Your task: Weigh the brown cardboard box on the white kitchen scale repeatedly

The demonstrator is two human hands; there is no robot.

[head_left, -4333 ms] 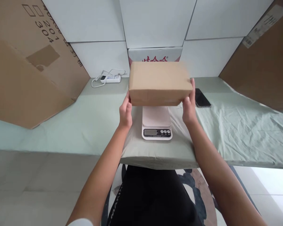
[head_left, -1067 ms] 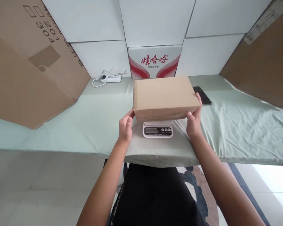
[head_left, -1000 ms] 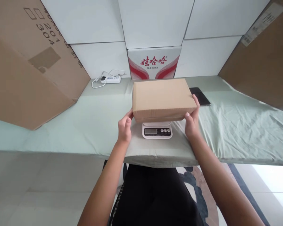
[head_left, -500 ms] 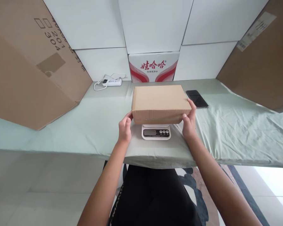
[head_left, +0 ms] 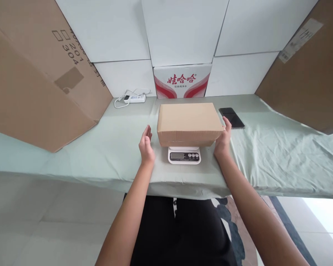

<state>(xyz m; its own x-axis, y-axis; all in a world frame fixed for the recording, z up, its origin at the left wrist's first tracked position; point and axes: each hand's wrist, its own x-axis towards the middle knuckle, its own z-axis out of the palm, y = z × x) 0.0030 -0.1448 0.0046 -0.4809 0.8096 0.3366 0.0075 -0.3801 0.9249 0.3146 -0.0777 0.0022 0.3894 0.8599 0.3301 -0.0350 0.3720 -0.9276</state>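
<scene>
A brown cardboard box [head_left: 189,119] rests on a small white digital scale [head_left: 184,156]. Only the scale's front, with its dark display and round buttons, shows below the box. To the left of the box, my left hand [head_left: 146,146] is open and apart from it, fingers pointing away from me. At the right end of the box, my right hand [head_left: 224,139] is open too, its fingers stretched along the side and close against it; whether they still touch is hard to tell.
Behind my right hand lies a black phone [head_left: 232,118]. A white power strip [head_left: 134,98] with a cable sits at the back left. Large cartons stand at the left [head_left: 30,85] and right [head_left: 302,77]. A red-and-white printed box [head_left: 182,82] is at the back of the green cloth [head_left: 100,159].
My left hand has let go of the cardboard box and moved off to its left. My right thumb has come off the box's front. The box stays on the scale.
</scene>
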